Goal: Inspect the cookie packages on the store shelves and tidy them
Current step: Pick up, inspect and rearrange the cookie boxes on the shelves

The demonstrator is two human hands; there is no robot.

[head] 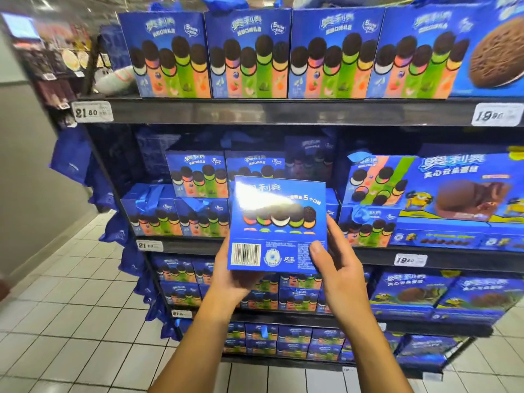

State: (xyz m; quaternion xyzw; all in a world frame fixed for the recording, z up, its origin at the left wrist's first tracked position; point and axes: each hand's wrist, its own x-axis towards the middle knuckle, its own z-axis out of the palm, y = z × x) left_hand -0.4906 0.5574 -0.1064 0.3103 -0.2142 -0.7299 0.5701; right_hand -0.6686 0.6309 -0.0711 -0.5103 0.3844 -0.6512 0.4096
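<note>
Now, mid-inspection, judging by pose. Left to right:

Far left of frame: tiled floor, pale, glossy, gridded. Blue cloth bags hanging down shelf end, soft, creased.

Upper left: price tag on shelf edge, dark, flat metal-looking strip. Above it, top-row boxes, tall, upright, faces forward, neat.

Centre-left: left hand under lower left corner of held box, fingers curled behind & beneath, gripping it. Barcode just beside that hand, lower left of panel.

Centre: held box flat, near-square, glossy blue card, glare patch across upper left. Back panel toward camera, roughly upright, slight tilt. Held in front of middle shelf, clear of it, not touching stock.

Centre-right: right hand on lower right edge, thumb pressed on front panel over small print, fingers wrapped round side. Also gripping box. Both hands low on box, so bulk of it stands above the grip; neither hand clearly nearer shelf.

Behind: middle-shelf boxes, stacked two high, ribbon handles loose, some set back. Probable gap behind held box, hidden, can't confirm. Return likely means pushing forward & away from grip, w/ front face turned outward first.

Right: tipped box leaning at angle, untidy. Far right: wide cake boxes, long axis horizontal.
</note>
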